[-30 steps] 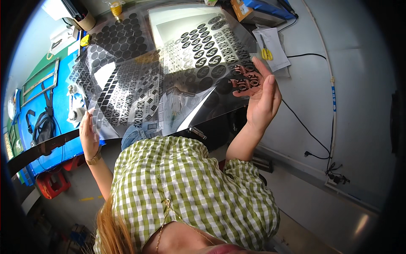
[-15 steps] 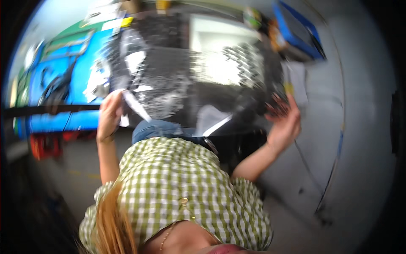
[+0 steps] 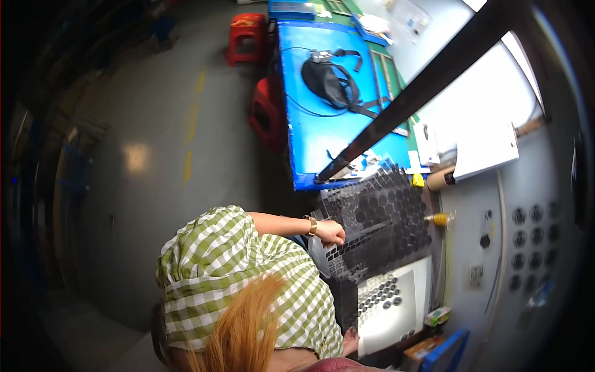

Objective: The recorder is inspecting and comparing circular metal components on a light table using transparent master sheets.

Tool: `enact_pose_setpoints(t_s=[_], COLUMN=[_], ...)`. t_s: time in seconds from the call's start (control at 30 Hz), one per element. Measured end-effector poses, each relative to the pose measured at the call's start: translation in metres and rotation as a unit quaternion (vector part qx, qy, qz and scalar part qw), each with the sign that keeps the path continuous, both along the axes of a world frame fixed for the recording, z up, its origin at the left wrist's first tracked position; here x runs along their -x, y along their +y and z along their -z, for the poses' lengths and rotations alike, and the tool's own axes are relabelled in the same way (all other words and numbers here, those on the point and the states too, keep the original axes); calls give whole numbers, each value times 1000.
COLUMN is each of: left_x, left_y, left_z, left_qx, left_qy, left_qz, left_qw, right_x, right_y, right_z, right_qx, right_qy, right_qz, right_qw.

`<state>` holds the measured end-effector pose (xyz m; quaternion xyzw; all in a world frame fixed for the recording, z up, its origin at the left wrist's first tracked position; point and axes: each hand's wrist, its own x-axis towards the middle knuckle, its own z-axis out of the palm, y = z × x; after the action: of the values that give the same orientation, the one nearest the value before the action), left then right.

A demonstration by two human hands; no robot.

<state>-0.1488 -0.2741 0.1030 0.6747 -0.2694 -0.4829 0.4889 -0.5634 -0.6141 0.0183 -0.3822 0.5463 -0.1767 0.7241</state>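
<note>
My left hand [image 3: 331,232], with a gold watch at the wrist, is closed over see-through film sheets [image 3: 396,214] that carry rows of dark round and square pieces. Its fingers curl downward, so what lies inside them is hidden. Beside the sheets, on the dark worktop, a bright white panel [image 3: 406,291] glows under several black round pieces [image 3: 383,294]. At that panel's near left corner is my right hand [image 3: 351,342], partly cut off by my body. Its finger shape does not show well enough to tell.
A blue table [image 3: 313,139] with a black strap harness [image 3: 331,80] adjoins the worktop. A dark metal bar [image 3: 403,111] crosses above it. Red stools [image 3: 246,40] stand on the floor. A yellow-topped bottle [image 3: 440,219] and a blue bin [image 3: 449,353] sit near the wall.
My view has swung to the left, bringing the blue table, stools and floor into sight. My left hand, raised at the film's edge before, is now closed over the sheets.
</note>
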Motion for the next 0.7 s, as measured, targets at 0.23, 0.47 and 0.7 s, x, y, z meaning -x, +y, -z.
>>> enact_pose_setpoints(t_s=[0.23,0.47,0.7], left_x=[21,31,36], left_y=[25,0,-38], left_z=[5,14,65], left_qx=[-53,-30,-23], left_qy=[-45,62,66], left_qz=[5,-11,126], left_qw=[998,998,990], right_x=[-55,-59,10], right_y=[-7,67,129], right_z=[52,-17,21], right_qx=[-49,41,42], right_qy=[-34,-59,-119], right_qz=[-69,-3,242], right_qw=[996,997,962])
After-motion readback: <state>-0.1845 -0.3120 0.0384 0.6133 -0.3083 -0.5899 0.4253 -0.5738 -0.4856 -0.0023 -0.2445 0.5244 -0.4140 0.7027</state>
